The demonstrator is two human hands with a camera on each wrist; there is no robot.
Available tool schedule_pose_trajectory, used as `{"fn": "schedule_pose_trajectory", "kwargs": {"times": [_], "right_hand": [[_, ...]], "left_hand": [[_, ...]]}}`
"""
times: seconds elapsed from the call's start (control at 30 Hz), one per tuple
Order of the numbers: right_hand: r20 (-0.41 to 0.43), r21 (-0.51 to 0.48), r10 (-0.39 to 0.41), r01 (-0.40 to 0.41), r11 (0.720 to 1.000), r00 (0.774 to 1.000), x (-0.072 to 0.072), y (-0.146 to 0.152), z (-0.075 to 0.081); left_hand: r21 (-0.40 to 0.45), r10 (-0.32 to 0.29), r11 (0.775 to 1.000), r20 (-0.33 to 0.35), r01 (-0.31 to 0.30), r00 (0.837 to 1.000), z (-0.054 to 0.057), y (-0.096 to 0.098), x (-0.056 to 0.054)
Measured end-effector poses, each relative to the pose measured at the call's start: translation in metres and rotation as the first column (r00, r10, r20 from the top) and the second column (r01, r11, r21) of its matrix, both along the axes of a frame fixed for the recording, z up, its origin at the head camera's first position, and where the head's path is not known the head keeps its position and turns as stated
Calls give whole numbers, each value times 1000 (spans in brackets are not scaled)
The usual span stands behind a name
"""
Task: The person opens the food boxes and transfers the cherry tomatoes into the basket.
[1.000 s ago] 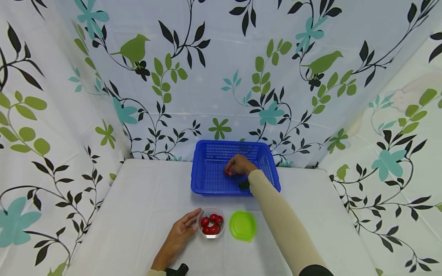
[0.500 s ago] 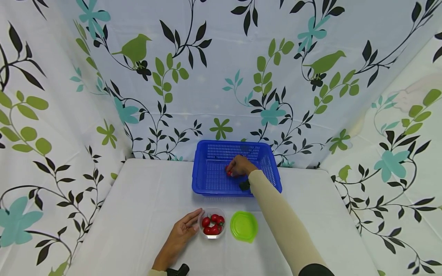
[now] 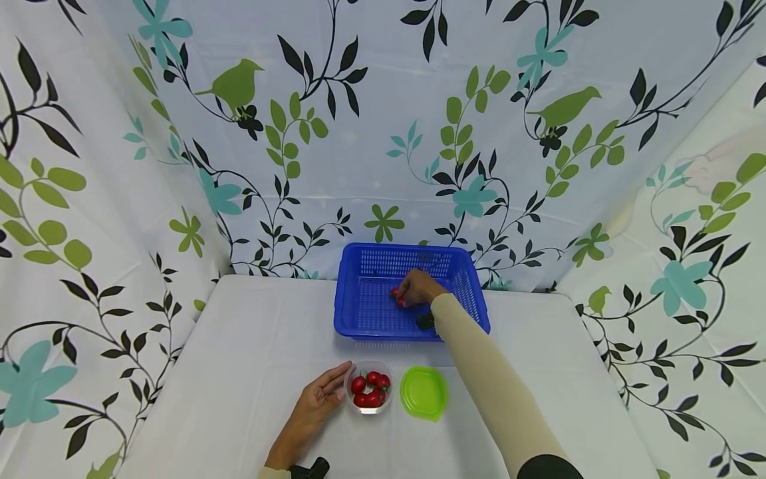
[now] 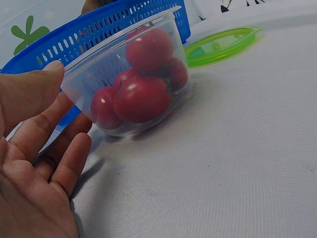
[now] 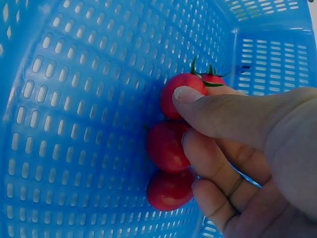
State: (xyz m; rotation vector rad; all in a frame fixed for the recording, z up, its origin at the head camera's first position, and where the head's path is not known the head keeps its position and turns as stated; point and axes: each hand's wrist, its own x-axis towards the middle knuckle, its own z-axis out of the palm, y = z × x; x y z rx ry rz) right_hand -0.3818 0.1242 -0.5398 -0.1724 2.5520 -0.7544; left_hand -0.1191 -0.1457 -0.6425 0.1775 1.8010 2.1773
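In the right wrist view my right hand (image 5: 237, 148) pinches a red cherry tomato (image 5: 171, 101) with a green stem, thumb on its near side. Two more tomatoes (image 5: 168, 146) lie below it against the curled fingers, and another partly shows behind. All this is inside the blue plastic basket (image 3: 365, 316). My left hand (image 3: 314, 402) rests at the left side of a clear plastic tub (image 4: 111, 57), thumb by the rim and fingers loosely extended along the wall. Several red tomatoes (image 4: 143, 99) sit in the tub.
A bright green lid (image 3: 423, 392) lies flat on the white-covered table (image 3: 263, 332), right of the tub. The basket stands at the table's far edge, before a patterned curtain (image 3: 383, 166). Curtains also hang on both sides.
Within the basket, my right hand's fingers shift slightly around the tomatoes. My left hand and the tub keep their places; the whole head view drifts slightly.
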Motion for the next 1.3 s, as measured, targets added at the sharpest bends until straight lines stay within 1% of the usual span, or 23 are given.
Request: {"fn": "schedule_pose_trajectory", "kwargs": {"times": [0.13, 0.27, 0.43, 0.6, 0.73, 0.87, 1.0, 1.13, 1.3], "right_hand": [[-4, 15, 2, -2, 1000, 1000, 0, -1, 1], [-9, -3, 9, -9, 1000, 1000, 3, 0, 4], [-52, -23, 49, -50, 998, 997, 10, 3, 14], [-140, -67, 97, -107, 992, 985, 17, 6, 31], [-255, -111, 117, -150, 983, 960, 25, 9, 52], [-346, -164, 84, -148, 975, 935, 39, 11, 76], [-415, -209, 39, -137, 968, 909, 57, 13, 94], [-463, -274, -10, -132, 952, 886, 83, 16, 105], [-494, -343, -74, -116, 932, 867, 114, 16, 112]], "left_hand": [[-6, -4, 1000, -2, 4, 1000, 0, 0, 0], [-9, -1, 1000, -5, 1, 1000, 1, 0, 1], [-9, -1, 1000, -3, 1, 1000, 3, 1, 1], [-8, 7, 1000, 2, -7, 1000, 3, 1, 1], [-6, 13, 1000, 7, -13, 1000, 2, 0, 1], [-23, 16, 1000, -4, -16, 1000, 1, -1, 0], [-28, 15, 999, 0, -15, 1000, 1, -1, 0], [-22, 6, 1000, 10, -6, 1000, 1, -1, 0], [-32, 14, 999, 20, -13, 1000, 2, 1, 0]]}}
